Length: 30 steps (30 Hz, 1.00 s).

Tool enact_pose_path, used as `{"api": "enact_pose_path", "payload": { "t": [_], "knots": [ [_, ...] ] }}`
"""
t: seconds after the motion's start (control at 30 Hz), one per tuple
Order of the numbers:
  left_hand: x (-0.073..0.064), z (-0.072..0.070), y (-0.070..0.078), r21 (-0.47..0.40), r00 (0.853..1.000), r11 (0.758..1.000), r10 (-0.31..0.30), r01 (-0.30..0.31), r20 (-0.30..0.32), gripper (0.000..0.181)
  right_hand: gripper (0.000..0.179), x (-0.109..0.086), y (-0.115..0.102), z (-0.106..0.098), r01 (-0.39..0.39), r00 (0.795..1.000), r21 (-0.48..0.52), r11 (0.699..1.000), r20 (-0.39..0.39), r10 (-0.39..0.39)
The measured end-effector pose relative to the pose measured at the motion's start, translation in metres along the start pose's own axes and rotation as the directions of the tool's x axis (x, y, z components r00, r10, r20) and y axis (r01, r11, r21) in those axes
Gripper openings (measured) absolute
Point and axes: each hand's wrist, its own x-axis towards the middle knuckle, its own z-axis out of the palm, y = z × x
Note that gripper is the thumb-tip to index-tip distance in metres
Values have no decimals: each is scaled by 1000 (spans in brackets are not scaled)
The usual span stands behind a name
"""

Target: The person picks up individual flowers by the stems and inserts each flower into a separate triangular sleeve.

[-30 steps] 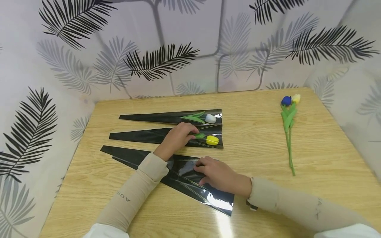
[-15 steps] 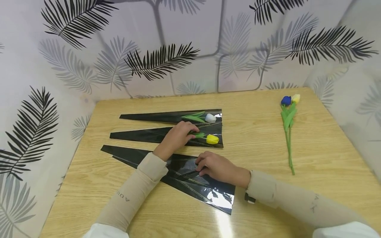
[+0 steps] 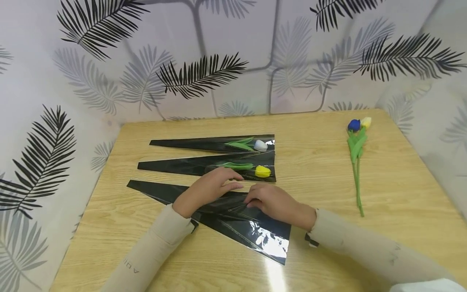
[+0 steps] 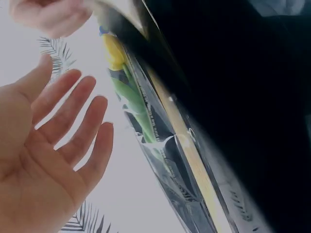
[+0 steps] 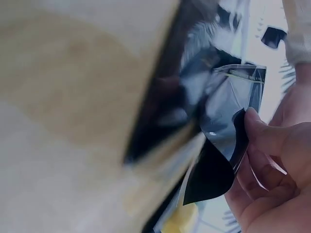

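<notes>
My right hand (image 3: 273,202) pinches the upper edge of a black flower wrapping sleeve (image 3: 255,235) lying nearest me; in the right wrist view the sleeve's edge (image 5: 228,116) curls up between thumb and fingers. Another dark sleeve layer lies with it, partly covered by my arms. My left hand (image 3: 209,187) hovers over that sleeve with nothing held, and the left wrist view shows its fingers (image 4: 92,133) spread and relaxed. Just beyond it, a yellow tulip (image 3: 262,171) with green leaves lies in the middle black sleeve (image 3: 171,165). A white tulip (image 3: 260,145) lies in the farthest sleeve (image 3: 182,143).
At the right of the wooden table (image 3: 313,162), a blue tulip (image 3: 354,125) and a cream tulip (image 3: 366,122) lie side by side, stems toward me. A leaf-patterned cloth (image 3: 233,61) stands behind the table's far edge.
My left hand has let go of the yellow tulip in its sleeve and drawn back toward me. My right hand has moved slightly farther away, raising the edge of the near sleeve.
</notes>
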Motion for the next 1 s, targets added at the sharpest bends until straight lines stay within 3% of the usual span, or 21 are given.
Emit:
{"api": "enact_pose_path", "payload": {
  "t": [0.1, 0.23, 0.53, 0.77, 1.0],
  "knots": [
    [-9, 3, 5, 30, 998, 999, 43, -45, 34, 37, 11, -1, -1, -10, 8, 1000, -12, 1000, -9, -8],
    [-16, 8, 11, 95, 995, 991, 92, -94, 28, 35, 10, -1, -1, -23, 16, 1000, -30, 999, -11, -16],
    [-22, 14, 26, 83, 992, 990, 112, -116, 50, 33, 11, -6, 1, -38, 14, 1000, -47, 999, 26, -13],
    [-24, 21, 27, 129, 996, 988, 89, -85, -26, 27, 14, -7, 1, -39, 17, 999, -30, 999, 40, -15],
    [-26, 25, 28, 170, 990, 985, 55, -33, -129, 22, 29, -9, -3, -37, -43, 999, -114, 993, -34, 39]
  ]
}}
